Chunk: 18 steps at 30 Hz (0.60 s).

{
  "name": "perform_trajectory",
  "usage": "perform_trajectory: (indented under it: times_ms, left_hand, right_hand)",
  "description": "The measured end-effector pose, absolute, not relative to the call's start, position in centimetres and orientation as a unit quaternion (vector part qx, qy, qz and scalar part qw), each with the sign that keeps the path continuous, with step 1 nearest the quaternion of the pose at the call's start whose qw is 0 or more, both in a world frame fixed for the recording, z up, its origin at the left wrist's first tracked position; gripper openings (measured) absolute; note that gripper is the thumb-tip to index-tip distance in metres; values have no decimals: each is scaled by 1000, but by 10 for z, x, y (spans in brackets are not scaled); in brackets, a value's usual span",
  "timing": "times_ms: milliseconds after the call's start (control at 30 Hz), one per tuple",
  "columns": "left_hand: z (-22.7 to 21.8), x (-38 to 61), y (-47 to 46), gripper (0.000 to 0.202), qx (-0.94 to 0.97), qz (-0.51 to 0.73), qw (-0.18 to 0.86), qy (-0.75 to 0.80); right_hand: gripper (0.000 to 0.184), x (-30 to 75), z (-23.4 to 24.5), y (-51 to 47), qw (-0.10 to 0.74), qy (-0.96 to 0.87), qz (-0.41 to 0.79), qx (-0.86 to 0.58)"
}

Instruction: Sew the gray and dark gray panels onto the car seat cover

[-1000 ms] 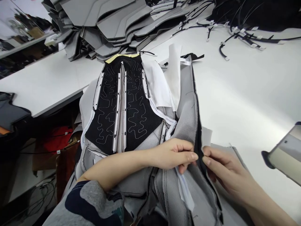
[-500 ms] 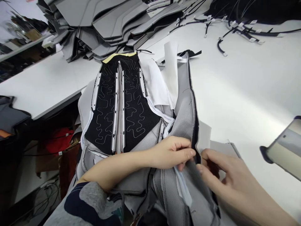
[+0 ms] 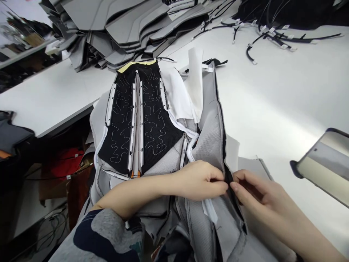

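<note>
A grey fabric seat cover [image 3: 209, 142] lies inside out across the white table's near edge. Sewn to its middle is a black panel [image 3: 156, 123] with wavy thread lines and white strips along the seams. My left hand [image 3: 204, 181] reaches across the cover, thumb and fingers pinched on its right seam edge. Just to the right, my right hand [image 3: 263, 198] pinches the dark strip [image 3: 229, 178] of the same edge, fingertips almost touching the left thumb. White flaps of fabric [image 3: 182, 98] stick up above the panel's right side. What lies under the fingertips is hidden.
Grey cut panels [image 3: 128, 29] are stacked at the back of the white table [image 3: 272, 102]. Black cables [image 3: 272, 34] with white tags lie at the back right. A phone-like slab [image 3: 324, 160] stands at the right. Below the table's left edge is red fabric [image 3: 71, 162].
My right hand's thumb and fingers have closed on the seam edge, nearer to the left hand. My left hand keeps its pinch and has shifted slightly. The whole view has moved a little.
</note>
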State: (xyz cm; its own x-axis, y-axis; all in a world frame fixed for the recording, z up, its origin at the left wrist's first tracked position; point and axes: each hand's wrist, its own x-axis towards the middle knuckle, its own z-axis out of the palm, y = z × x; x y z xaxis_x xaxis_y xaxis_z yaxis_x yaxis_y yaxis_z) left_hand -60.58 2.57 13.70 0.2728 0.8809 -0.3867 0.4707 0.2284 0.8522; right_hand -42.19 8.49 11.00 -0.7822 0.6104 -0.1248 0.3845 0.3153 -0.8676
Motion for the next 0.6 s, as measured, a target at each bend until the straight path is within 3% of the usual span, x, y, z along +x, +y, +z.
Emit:
perform_trajectory:
  times_ms: [100, 300, 467, 600]
  left_hand:
    - [132, -607, 27, 22, 560, 218, 581, 549]
    - [129, -606, 26, 24, 556, 231, 574, 555]
    - [128, -606, 26, 27, 542, 235, 599, 540]
    - [130, -605, 26, 27, 546, 222, 578, 564]
  right_hand:
    - [23, -419, 113, 78, 140, -788, 497, -336]
    - [19, -418, 118, 67, 196, -774, 451, -398]
    - [22, -418, 111, 70, 193, -729, 529, -389]
    - [20, -420, 111, 66, 224, -698, 515, -444]
